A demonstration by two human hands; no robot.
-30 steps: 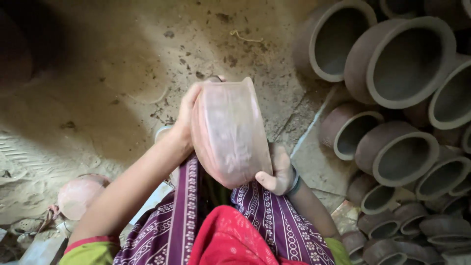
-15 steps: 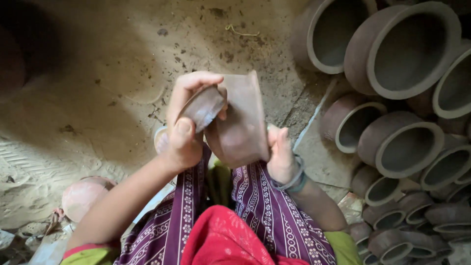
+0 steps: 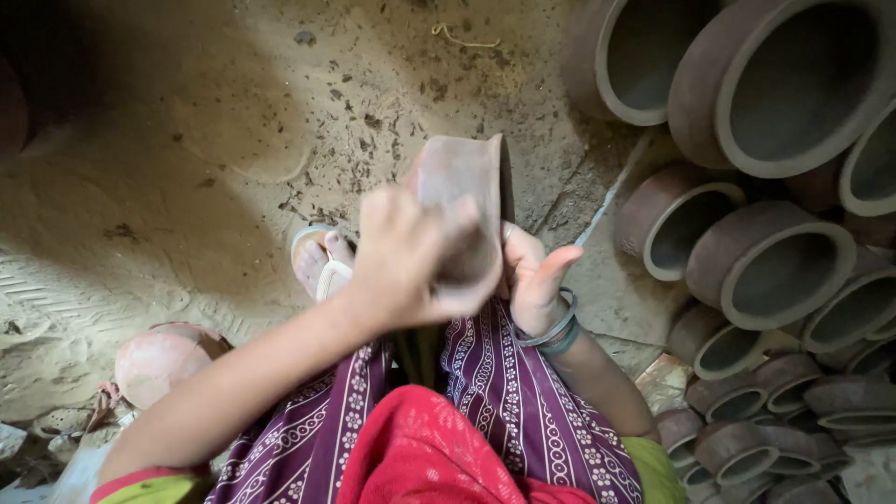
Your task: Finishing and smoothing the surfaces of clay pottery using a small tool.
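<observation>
A person's left hand (image 3: 406,266) is pressing closed across a small brown clay pot (image 3: 459,201) above the lap, while the right hand (image 3: 532,275) is cupping its side, thumb raised. Unfired and thin-walled, it likely needs gentle rim-and-base support. Beyond, larger clay pots (image 3: 765,261) are lying stacked; no labels visible.

A pot (image 3: 464,201) sat between the left hand (image 3: 411,261) and right hand (image 3: 534,280). Stacked pots (image 3: 765,261) lay to the right. A bowl (image 3: 163,362) lay on the ground at the left.
</observation>
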